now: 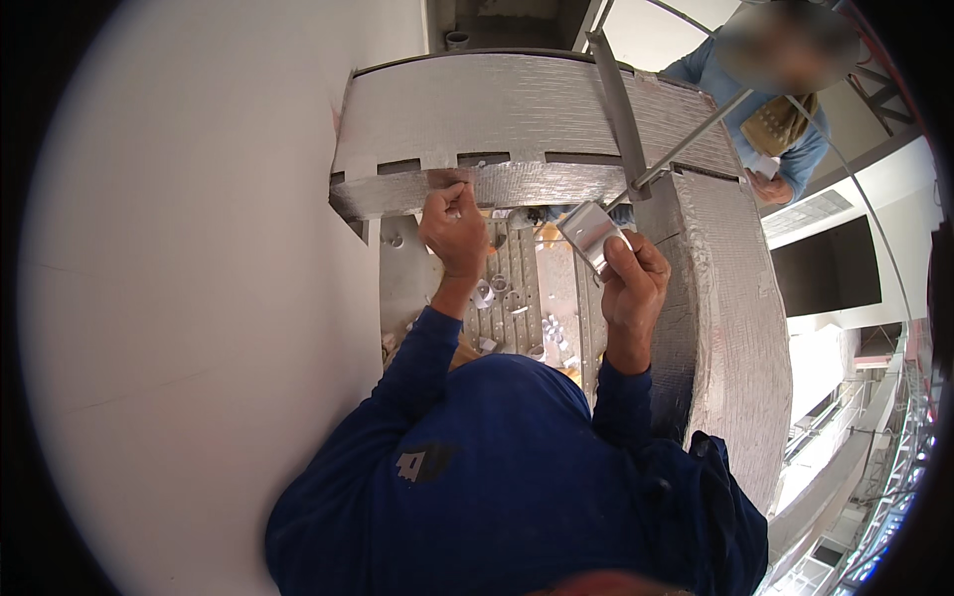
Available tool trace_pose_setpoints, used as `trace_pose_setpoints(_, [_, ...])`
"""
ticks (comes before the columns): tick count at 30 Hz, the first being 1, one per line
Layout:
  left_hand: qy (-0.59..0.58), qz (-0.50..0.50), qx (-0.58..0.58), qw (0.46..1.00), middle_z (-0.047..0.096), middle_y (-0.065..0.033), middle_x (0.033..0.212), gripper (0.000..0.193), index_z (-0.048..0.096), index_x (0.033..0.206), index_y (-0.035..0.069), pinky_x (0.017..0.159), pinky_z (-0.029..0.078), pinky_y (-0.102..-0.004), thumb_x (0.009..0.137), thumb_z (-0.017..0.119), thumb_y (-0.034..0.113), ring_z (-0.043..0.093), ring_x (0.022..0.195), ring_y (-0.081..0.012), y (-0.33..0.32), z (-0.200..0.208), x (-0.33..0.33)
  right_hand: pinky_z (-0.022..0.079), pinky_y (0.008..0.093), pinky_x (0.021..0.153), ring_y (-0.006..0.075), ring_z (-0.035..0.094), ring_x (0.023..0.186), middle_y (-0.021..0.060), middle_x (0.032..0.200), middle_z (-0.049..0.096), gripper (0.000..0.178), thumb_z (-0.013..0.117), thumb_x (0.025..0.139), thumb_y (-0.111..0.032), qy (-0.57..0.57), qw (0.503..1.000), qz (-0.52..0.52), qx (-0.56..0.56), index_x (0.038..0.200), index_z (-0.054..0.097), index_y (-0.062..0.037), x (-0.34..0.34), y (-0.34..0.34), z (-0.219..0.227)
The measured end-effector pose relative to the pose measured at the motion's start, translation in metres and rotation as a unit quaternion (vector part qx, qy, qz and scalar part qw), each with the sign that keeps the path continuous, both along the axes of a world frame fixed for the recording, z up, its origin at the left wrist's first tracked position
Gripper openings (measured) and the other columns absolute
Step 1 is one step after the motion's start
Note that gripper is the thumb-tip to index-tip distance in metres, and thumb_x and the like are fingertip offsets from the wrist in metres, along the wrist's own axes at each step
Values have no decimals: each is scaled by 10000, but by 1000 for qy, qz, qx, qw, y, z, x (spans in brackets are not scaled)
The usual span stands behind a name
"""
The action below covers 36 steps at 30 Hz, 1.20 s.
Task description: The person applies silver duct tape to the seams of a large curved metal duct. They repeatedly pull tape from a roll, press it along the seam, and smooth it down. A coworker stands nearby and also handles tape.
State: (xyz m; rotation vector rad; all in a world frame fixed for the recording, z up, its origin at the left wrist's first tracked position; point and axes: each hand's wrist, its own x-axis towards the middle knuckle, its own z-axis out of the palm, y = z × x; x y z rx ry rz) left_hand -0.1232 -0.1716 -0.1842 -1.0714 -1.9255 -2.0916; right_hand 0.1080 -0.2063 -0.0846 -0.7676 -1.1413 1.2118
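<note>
A foil-covered duct [477,104] runs across in front of me, with short foil tabs bridging its dark lower seam. My left hand [454,230] is closed in a pinch at its near face, at the lower end of a smooth piece of foil tape [447,179]. The fingertips partly cover that piece. To the right, my right hand [634,283] grips a small stack of shiny silver foil tape pieces [593,236], thumb on top and fingers beneath. This stack is held apart from the duct, just below a metal rod.
A metal bar [618,114] and a thin rod [696,134] cross the duct. Another foil-wrapped duct [735,318] runs along my right. A white wall [199,298] stands at left. Far below lies a ribbed platform [512,273] with scraps. A co-worker [730,99] stands beyond, at upper right.
</note>
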Motion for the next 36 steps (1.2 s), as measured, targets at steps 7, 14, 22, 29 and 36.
trace_pose_setpoints(7, [-18,-16,-20,1000,770,-114,804,152,740,881,-1,675,586,-349,910,874,64,740,687,-223,-2,8,-3,399,251,579,61,524,634,-2,768,660,211,832,987,-194,-1,1000,2,-6,997,815,16,0,-3,2])
trace_pose_setpoints(14, [-51,-27,-80,995,759,-124,797,227,687,880,-6,688,588,-364,888,895,82,746,705,-242,-9,19,-10,402,248,584,60,523,631,-5,760,645,223,828,980,-207,-27,1000,-2,-8,988,811,15,1,-7,4])
trace_pose_setpoints(22, [-139,-80,-31,987,762,-100,875,243,677,1017,-9,745,595,-325,901,877,68,732,779,-178,-16,16,-13,387,262,591,70,526,645,2,757,642,241,830,973,-199,-8,1000,-9,-10,1015,807,37,2,-9,2])
trace_pose_setpoints(29, [-170,-97,2,981,757,-88,927,217,681,1068,-25,772,592,-306,933,843,26,720,820,-160,-16,10,-12,392,264,610,78,526,646,3,756,641,224,834,978,-196,1,1000,-9,-5,1002,807,25,2,-10,5])
trace_pose_setpoints(36, [-170,-91,11,981,726,-66,893,228,676,1043,-9,768,574,-297,923,861,49,692,808,-141,-11,1,-15,377,263,650,66,502,692,-12,792,645,122,768,1021,-95,0,1000,8,-6,1019,799,22,1,-10,5])
